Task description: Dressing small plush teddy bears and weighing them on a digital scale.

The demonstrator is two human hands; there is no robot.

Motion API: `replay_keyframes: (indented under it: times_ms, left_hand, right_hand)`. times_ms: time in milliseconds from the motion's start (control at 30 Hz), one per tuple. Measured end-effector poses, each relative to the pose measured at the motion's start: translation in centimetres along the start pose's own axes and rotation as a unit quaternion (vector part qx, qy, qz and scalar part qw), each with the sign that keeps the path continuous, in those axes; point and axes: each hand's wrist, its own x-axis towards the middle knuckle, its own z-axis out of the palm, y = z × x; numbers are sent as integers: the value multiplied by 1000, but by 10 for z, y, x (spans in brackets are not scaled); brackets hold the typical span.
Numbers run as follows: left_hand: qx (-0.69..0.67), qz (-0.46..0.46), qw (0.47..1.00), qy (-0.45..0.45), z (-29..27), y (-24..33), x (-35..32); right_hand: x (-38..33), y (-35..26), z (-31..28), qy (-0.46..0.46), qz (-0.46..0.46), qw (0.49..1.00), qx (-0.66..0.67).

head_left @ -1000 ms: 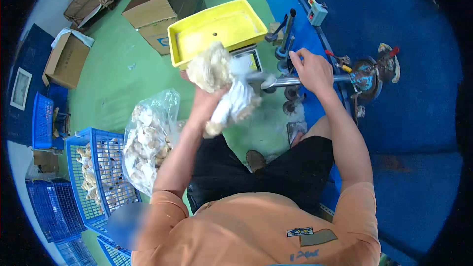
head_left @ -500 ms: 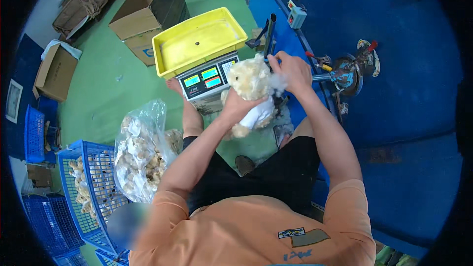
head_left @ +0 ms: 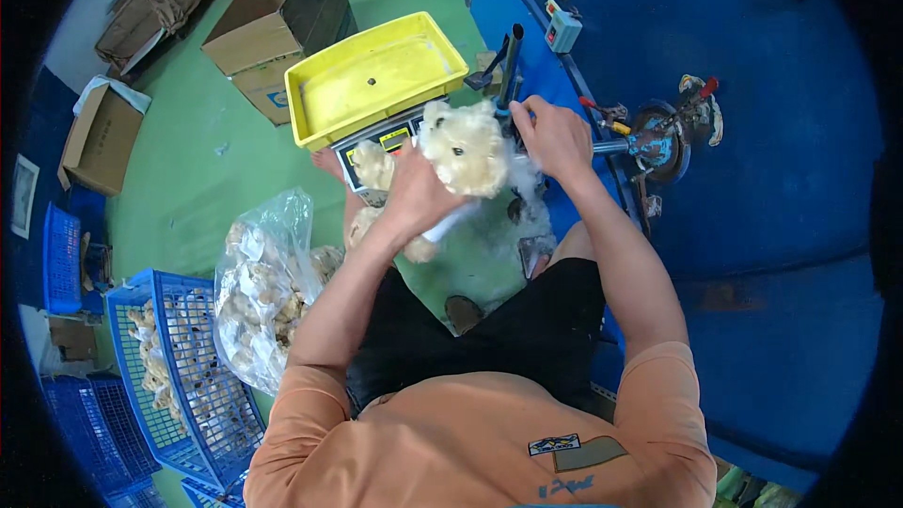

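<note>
Head camera: a green-painted floor (head_left: pixel 188 160) ran across a workshop, bounded on the right by the blue body of a large machine (head_left: pixel 781 188). Open cardboard boxes (head_left: pixel 282 28) stood at the far edge of the floor, another cardboard box (head_left: pixel 99 136) lay to the left, and blue wire baskets (head_left: pixel 188 395) packed with pale stuffed pieces sat at the person's left side. A clear plastic bag (head_left: pixel 259 296) of the same pale pieces leaned against the nearest basket.

Directly ahead, a yellow tray (head_left: pixel 376 80) rested on a weighing scale (head_left: pixel 381 141) with a lit display, its pan holding only a small dark speck. A dark upright nozzle (head_left: pixel 511 61) rose just beside the tray, and a valve assembly with red-tipped handles (head_left: pixel 673 127) projected from the blue machine.

The seated person, in an orange shirt and black shorts, held a cream plush dog (head_left: pixel 461 150) in front of the scale, its face turned up toward the camera. The left hand (head_left: pixel 414 193) was closed around the toy's body from below, fingers wrapped over the fur. The right hand (head_left: pixel 555 136) gripped the toy's far side near the nozzle, fingers curled and partly hidden by fur. The toy and both hands blocked part of the scale's front.
</note>
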Motion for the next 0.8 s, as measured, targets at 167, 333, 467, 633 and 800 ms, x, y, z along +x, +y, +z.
replay_keyframes:
  times_ms: [167, 333, 467, 633, 800]
  left_hand:
    - [281, 125, 948, 78, 22, 16, 17]
    - [325, 89, 939, 72, 46, 35, 32]
    - [176, 68, 980, 57, 27, 10, 15]
    - [-165, -115, 980, 4, -22, -28, -45]
    - [-137, -226, 959, 103, -32, 4, -100]
  right_hand:
    - [-8, 8, 11, 38, -18, 999, 28]
    - [3, 33, 14, 86, -35, 990, 103]
    - [-3, 34, 6, 30, 4, 940, 340]
    - [-77, -29, -19, 20, -26, 881, 471]
    - [-130, -104, 27, 75, -280, 916, 276]
